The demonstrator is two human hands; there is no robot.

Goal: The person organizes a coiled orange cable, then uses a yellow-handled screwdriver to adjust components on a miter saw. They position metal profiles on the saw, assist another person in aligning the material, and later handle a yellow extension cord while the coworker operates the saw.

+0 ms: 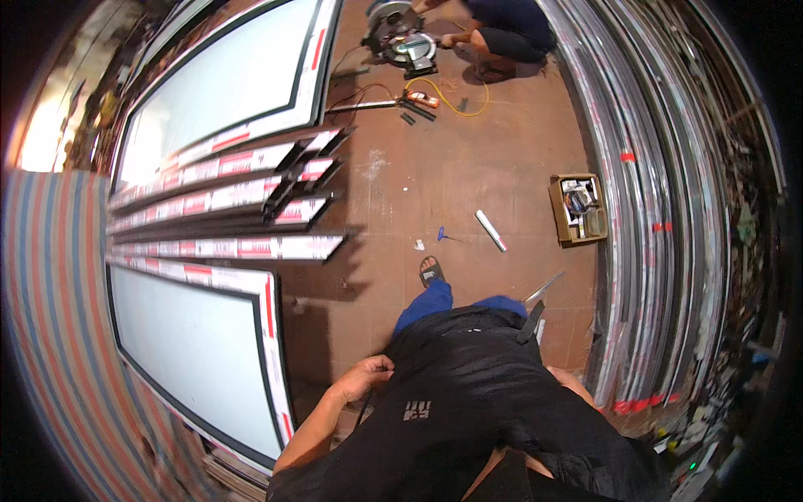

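My left hand (366, 377) is beside the left edge of my black shirt (468, 376), at hip height. Its fingers are curled in against the cloth, and what they hold, if anything, is hidden. On the other side, only a strip of my right arm (574, 386) shows past the shirt; the fingers of that hand are hidden. A dark strap end (530, 323) sticks out at my right hip. Close to it, a thin metal strip (544, 286) slants over the floor. A blue-handled hex key (442, 234) and a short white profile piece (491, 231) lie ahead of my foot.
Framed white panels (226, 75) and mitred profiles (293, 248) stand along the left. Long wrapped profiles (640, 209) line the right, beside a cardboard box (577, 209) of small parts. Ahead, a person (510, 33) crouches at a mitre saw (410, 46); an orange tool (422, 99) and yellow cord (468, 110) lie nearby.
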